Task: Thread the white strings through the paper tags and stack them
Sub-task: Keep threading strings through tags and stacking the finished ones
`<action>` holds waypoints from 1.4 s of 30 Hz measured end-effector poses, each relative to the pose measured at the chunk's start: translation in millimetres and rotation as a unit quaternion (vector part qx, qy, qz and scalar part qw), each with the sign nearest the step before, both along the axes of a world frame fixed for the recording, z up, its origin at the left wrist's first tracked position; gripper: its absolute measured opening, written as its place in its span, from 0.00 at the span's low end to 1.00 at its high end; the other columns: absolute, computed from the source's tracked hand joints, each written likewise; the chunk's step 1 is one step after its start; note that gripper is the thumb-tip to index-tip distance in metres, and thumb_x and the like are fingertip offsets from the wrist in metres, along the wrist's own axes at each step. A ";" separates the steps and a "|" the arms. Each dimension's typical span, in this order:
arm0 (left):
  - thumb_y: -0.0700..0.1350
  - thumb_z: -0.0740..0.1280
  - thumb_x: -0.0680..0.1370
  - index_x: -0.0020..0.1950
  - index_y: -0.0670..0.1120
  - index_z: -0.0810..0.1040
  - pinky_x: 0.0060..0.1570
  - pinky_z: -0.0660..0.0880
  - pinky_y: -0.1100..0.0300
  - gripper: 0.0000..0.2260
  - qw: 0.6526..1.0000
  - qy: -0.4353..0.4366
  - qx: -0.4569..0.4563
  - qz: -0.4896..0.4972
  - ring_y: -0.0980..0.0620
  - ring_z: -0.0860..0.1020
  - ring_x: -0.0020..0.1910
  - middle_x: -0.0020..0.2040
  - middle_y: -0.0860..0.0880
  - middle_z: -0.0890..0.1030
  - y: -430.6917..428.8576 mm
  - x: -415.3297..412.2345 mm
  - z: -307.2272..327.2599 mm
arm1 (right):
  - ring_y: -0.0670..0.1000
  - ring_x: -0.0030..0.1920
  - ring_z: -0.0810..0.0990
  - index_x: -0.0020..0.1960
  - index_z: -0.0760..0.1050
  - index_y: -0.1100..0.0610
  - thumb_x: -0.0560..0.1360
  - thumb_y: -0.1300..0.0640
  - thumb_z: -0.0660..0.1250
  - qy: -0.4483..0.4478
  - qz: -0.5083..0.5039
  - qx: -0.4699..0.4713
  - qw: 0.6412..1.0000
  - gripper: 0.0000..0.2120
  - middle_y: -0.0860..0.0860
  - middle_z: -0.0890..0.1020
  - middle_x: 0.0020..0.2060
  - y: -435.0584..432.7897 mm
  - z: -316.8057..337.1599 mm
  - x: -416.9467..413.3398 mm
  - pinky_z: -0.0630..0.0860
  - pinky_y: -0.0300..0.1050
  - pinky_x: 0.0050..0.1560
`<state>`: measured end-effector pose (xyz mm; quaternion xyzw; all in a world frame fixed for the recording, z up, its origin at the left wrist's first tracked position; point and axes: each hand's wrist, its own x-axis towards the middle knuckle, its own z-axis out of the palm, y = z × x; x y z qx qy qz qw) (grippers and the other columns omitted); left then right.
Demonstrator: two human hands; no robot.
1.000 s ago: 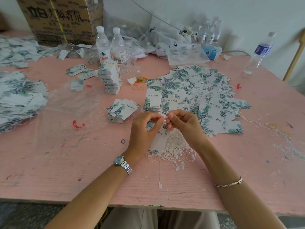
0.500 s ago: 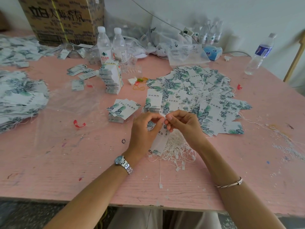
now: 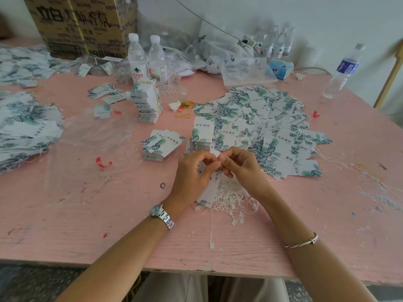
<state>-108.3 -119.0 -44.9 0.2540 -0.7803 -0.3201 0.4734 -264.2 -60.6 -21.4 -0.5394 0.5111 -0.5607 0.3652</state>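
Note:
My left hand [image 3: 192, 177] pinches the top end of a white paper tag [image 3: 209, 188] printed with green leaves, which hangs down toward a loose heap of white strings [image 3: 233, 197]. My right hand [image 3: 242, 165] meets it fingertip to fingertip and pinches at the tag's top, where a string end is too small to make out. Behind the hands spreads a wide fan of threaded tags [image 3: 266, 125]. A small neat stack of tags [image 3: 201, 136] stands just beyond my fingers, and another short stack [image 3: 161, 144] lies to its left.
A tall tilted stack of tags [image 3: 148, 103] and two water bottles [image 3: 146, 59] stand at mid-table. More tags [image 3: 26, 127] cover the left side beside a clear plastic sheet [image 3: 87, 144]. A cardboard box [image 3: 82, 22], plastic bags [image 3: 239, 62] and another bottle [image 3: 342, 70] line the back.
Both hands stay together at the tag's top end, with only slight finger movement. The tag still hangs over the string heap.

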 end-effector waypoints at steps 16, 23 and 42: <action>0.43 0.73 0.75 0.44 0.41 0.82 0.46 0.75 0.41 0.05 0.999 -0.001 -0.024 0.023 0.50 0.79 0.40 0.39 0.53 0.81 -0.8 -0.8 -3.2 | 0.45 0.27 0.71 0.48 0.74 0.75 0.79 0.68 0.64 -0.015 0.004 -0.013 1.000 0.07 0.57 0.75 0.32 -2.0 -5.9 1.6 0.68 0.36 0.29; 0.49 0.71 0.77 0.45 0.44 0.82 0.48 0.76 0.39 0.08 0.999 0.007 0.002 0.041 0.51 0.80 0.41 0.41 0.55 0.82 0.1 -3.4 -0.3 | 0.46 0.28 0.73 0.48 0.75 0.69 0.78 0.61 0.66 -0.024 0.011 -0.019 0.999 0.09 0.54 0.76 0.30 -5.4 -4.7 -2.2 0.71 0.37 0.31; 0.40 0.67 0.82 0.59 0.50 0.82 0.44 0.74 0.70 0.09 0.980 -0.005 0.188 -0.064 0.64 0.80 0.47 0.49 0.56 0.84 1.6 -0.3 6.0 | 0.44 0.30 0.71 0.45 0.74 0.58 0.79 0.59 0.62 -0.308 -0.037 -0.041 0.950 0.06 0.52 0.82 0.39 -9.0 1.1 -29.6 0.72 0.34 0.36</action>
